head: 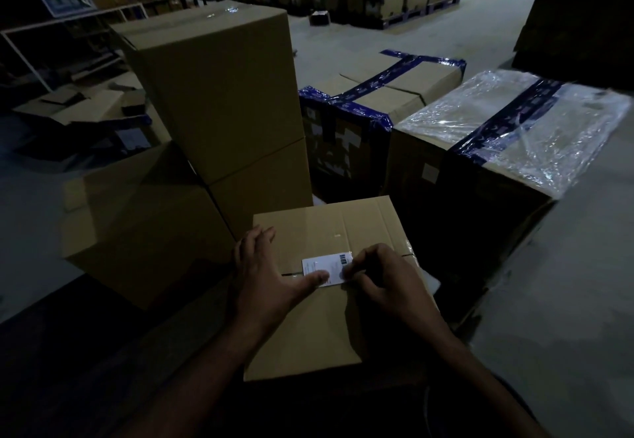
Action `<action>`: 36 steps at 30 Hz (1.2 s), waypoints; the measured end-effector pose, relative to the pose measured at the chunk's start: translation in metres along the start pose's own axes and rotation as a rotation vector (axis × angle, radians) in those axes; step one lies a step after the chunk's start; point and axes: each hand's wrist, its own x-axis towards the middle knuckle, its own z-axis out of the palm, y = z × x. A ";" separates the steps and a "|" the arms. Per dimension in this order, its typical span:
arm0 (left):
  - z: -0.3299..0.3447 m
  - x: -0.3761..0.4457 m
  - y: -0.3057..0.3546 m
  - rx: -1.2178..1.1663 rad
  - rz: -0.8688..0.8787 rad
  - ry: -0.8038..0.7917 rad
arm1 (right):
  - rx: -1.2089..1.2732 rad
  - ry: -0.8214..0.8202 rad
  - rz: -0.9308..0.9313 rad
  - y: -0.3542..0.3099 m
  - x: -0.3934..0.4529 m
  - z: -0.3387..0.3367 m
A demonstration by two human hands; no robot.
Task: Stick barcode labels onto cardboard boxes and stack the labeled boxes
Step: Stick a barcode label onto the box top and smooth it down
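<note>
White rectangular barcode label point(327, 267) lies on the brown cardboard box point(329, 328); left hand point(264, 273), spread flat, thumbs its 7 o'clock corner, right hand point(380, 276), curled, pinches its 3 o'clock edge.

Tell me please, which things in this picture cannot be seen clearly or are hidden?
- Barcode label, head view: print too small to read; its right end is covered by the right hand.
- Box under the left hand: near side lost in darkness.
- Shelves at upper left: contents too dark to tell.
</note>
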 end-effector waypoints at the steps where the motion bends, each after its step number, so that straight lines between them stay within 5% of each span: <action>1: 0.000 0.000 0.000 0.009 0.000 0.000 | 0.009 0.001 0.008 0.000 -0.001 0.000; 33: 0.003 0.000 -0.001 0.004 -0.024 0.002 | -0.003 0.103 0.051 -0.005 -0.024 0.007; 36: 0.001 -0.001 -0.002 0.007 -0.028 -0.028 | -0.075 0.232 0.019 -0.004 -0.037 0.011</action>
